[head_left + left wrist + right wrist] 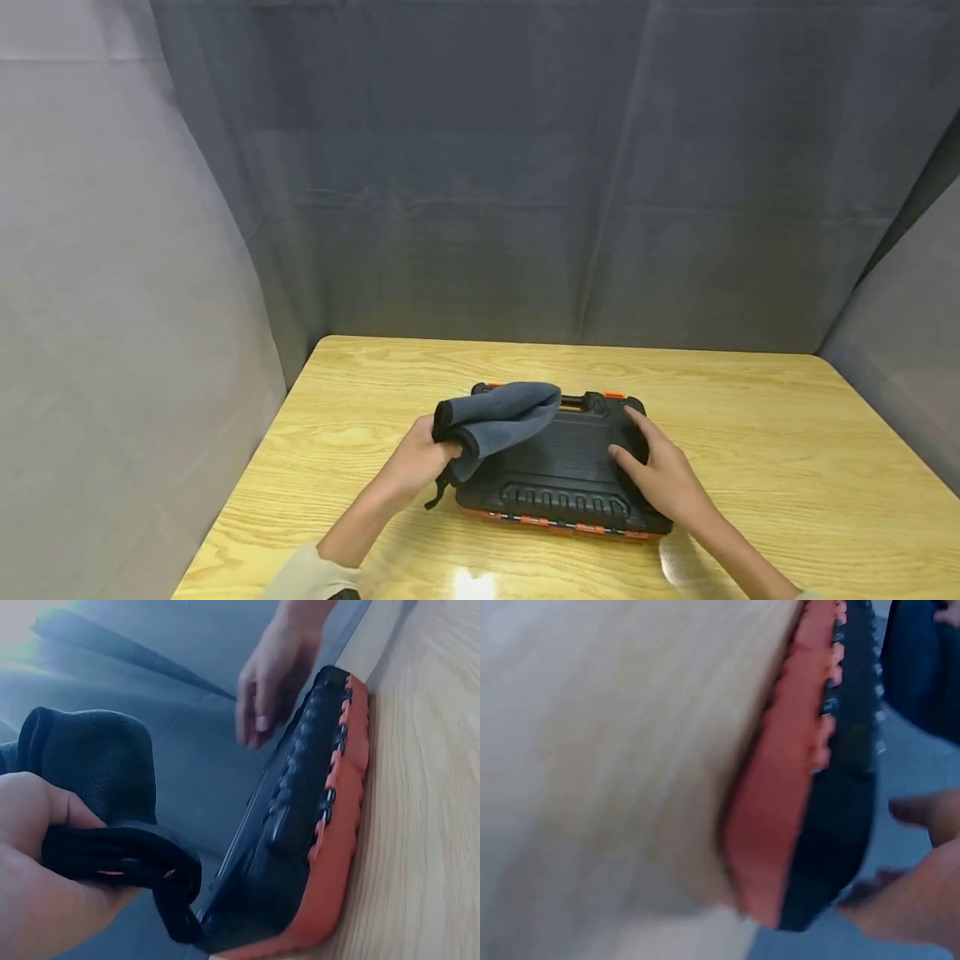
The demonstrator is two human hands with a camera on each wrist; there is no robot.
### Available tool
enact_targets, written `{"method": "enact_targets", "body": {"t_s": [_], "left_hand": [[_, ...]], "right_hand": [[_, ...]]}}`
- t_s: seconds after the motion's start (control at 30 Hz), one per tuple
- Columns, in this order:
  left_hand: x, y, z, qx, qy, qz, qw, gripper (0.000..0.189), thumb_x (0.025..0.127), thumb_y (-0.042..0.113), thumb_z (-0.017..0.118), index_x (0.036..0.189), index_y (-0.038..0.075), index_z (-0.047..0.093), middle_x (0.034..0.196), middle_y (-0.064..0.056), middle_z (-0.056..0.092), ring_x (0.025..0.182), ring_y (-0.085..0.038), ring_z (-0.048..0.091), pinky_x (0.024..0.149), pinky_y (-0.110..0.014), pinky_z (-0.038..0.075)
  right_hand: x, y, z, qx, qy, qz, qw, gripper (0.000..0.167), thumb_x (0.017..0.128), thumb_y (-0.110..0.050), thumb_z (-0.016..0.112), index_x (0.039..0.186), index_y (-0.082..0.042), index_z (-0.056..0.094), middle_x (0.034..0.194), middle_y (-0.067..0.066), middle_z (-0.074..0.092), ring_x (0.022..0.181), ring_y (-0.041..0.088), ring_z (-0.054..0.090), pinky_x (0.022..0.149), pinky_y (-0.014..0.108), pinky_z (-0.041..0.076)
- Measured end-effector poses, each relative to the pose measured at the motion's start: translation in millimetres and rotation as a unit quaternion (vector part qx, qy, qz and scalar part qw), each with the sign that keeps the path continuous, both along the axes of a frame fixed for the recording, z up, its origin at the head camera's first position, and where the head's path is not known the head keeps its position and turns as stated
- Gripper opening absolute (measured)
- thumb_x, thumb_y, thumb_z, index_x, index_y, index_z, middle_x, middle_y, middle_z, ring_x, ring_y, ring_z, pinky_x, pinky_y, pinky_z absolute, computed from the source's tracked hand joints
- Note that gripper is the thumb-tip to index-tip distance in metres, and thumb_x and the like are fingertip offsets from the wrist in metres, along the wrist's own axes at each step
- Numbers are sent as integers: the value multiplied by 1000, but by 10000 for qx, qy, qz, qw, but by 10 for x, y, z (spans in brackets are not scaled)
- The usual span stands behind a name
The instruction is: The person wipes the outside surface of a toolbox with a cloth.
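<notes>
A folded dark grey cloth (517,417) with black edging is gripped at its near end by my left hand (422,457), thumb on top in the left wrist view. A short black strap (177,915) dangles from it. The cloth overlaps the left part of a black hard case (558,458) with an orange base, which lies flat on the table with its handle on the far side. My right hand (663,473) is at the right side of the case lid, thumb and fingers spread apart, holding nothing.
The light wood-grain table (360,375) extends around the case on every side. A dark grey curtain (465,183) hangs behind its far edge. Pale cloth walls (120,292) stand on the left and right.
</notes>
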State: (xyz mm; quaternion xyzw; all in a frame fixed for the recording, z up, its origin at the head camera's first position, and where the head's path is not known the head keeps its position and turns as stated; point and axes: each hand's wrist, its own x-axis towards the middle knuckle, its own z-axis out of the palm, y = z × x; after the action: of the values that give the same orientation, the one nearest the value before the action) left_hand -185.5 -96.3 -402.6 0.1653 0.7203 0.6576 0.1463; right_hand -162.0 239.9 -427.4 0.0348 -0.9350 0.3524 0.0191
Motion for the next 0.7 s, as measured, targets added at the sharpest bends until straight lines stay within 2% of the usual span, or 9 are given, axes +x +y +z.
{"method": "enact_targets", "body": {"t_s": [0.1,0.23,0.3,0.4,0.47,0.53,0.67,0.7], "left_hand": [[11,94,29,86,25,-197,9998,57,79,-13,45,134,-3,59,119,-16,63,98,-24,56,83,-35,43],[30,249,57,53,149,-608,9980,63,80,-15,45,138,4,59,132,-13,62,112,-19,56,92,-32,41],[32,333,58,1,296,-821,9962,61,84,-14,49,141,8,58,136,-8,60,121,-19,54,98,-32,40],[52,446,44,69,486,-1080,9929,56,91,-9,55,143,10,57,140,-4,58,130,-20,50,106,-34,39],[50,489,27,103,612,-1183,9910,54,93,-6,58,144,10,55,142,-3,56,134,-20,47,109,-33,37],[49,501,13,207,592,-1256,9901,52,94,-6,57,144,10,55,142,-3,56,133,-20,48,109,-32,37],[45,479,-5,265,495,-1206,9911,50,95,-8,54,142,9,57,138,-6,59,127,-20,53,105,-33,40],[44,470,-11,253,453,-1166,9918,48,95,-7,54,140,9,58,135,-7,60,124,-20,54,104,-34,42]], "right_hand": [[1,-160,86,45,431,489,9979,75,96,-29,70,155,-3,31,152,31,35,133,54,37,99,68,38],[-62,-313,184,-238,695,1146,9907,89,90,-32,77,159,-10,25,155,22,35,135,46,40,98,64,42],[-113,-338,231,-420,891,1571,9827,92,89,-29,78,160,-13,22,155,20,37,134,42,43,97,59,45],[-165,-322,291,-740,1121,2213,9659,85,92,-17,75,160,-13,25,152,18,43,132,37,47,97,45,49],[-187,-314,327,-771,1308,2386,9592,71,94,-12,71,156,-12,36,148,15,49,131,33,50,100,40,48],[-184,-310,354,-843,1399,2432,9561,56,96,-9,67,149,-11,49,143,12,55,129,30,53,100,34,47],[-152,-291,380,-870,1568,2353,9552,37,97,-7,65,134,-6,65,134,9,63,123,22,58,99,33,48],[-138,-273,383,-866,1597,2276,9567,35,97,-7,65,131,-5,66,128,8,66,116,18,62,93,31,51]]}}
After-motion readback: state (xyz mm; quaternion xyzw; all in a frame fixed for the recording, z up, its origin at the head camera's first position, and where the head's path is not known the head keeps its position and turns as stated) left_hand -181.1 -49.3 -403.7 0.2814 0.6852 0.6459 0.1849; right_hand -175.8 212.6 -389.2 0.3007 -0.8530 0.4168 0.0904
